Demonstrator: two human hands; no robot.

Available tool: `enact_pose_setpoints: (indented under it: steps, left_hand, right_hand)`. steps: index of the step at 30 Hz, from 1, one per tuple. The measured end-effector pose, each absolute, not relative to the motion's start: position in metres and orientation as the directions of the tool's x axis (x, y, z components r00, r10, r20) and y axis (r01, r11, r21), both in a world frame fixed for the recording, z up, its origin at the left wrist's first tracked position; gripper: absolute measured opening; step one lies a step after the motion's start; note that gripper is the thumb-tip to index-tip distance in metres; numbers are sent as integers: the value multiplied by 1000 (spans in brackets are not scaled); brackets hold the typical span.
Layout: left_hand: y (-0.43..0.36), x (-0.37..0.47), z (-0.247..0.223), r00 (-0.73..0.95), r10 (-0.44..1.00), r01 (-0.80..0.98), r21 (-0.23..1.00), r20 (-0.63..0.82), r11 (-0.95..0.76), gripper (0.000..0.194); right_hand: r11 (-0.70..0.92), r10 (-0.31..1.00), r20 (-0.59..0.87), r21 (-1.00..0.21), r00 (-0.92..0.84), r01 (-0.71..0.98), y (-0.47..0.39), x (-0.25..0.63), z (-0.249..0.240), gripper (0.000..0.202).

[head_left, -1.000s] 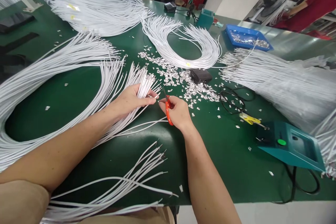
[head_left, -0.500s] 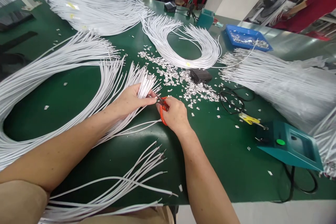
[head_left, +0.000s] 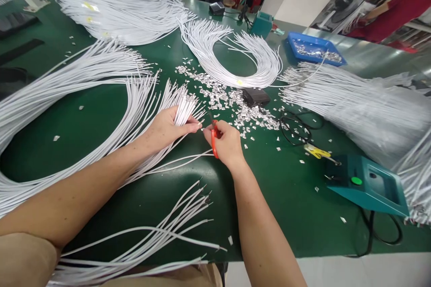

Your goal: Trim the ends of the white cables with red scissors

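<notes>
My left hand is closed around a bunch of white cables, their cut ends pointing up and to the right. Thumb and forefinger of that hand press together beside the bunch. In my right hand is a pair of scissors with orange handles, the dark blades pointing up and slightly left, a little apart from the left fingertips. A thin white cable runs to the right hand's fingers. More loose white cables lie below the hands, with stripped tips at the right.
Small silvery scraps are strewn over the green table, around a black block. Coiled cables, a blue tray, a bagged cable bundle and a teal device stand beyond. A person in red is at back right.
The scissors have moved right, away from the left fingertips, and their blades now point more upward. My left hand keeps its hold on the cables, barely moved.
</notes>
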State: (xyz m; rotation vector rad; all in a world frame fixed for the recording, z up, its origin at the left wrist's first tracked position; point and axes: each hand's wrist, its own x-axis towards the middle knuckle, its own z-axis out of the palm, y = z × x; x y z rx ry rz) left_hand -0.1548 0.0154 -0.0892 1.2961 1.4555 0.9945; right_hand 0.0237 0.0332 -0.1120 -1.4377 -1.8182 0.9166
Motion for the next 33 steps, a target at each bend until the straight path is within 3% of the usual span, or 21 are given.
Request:
enact_pose_setpoints:
  steps: [2, 4, 7, 14, 21, 33]
  left_hand:
    - [16, -155, -90, -36, 993, 296, 948, -112, 118, 30]
    - [16, -155, -90, -37, 994, 331, 937, -104, 111, 29]
    - [15, -153, -88, -35, 994, 353, 930, -99, 105, 27]
    - [15, -153, -87, -19, 992, 352, 928, -125, 123, 27]
    - [18, -157, -97, 153, 961, 13, 973, -230, 231, 29]
    - [17, -158, -99, 97, 988, 75, 990, -124, 117, 33]
  right_hand:
    - [18, 990, -20, -963, -137, 270, 32, 21, -106, 15]
    - [-58, 990, -65, -997, -126, 59, 30, 18, -103, 17]
    - [-89, 989, -81, -994, -126, -62, 29, 14, -102, 15]
    - [-146, 985, -132, -981, -113, -125, 29, 11, -104, 15]
    - [-229, 970, -203, -950, -135, -212, 27, 8, -105, 19]
    - [-116, 991, -106, -985, -83, -125, 25, 6, -103, 14]
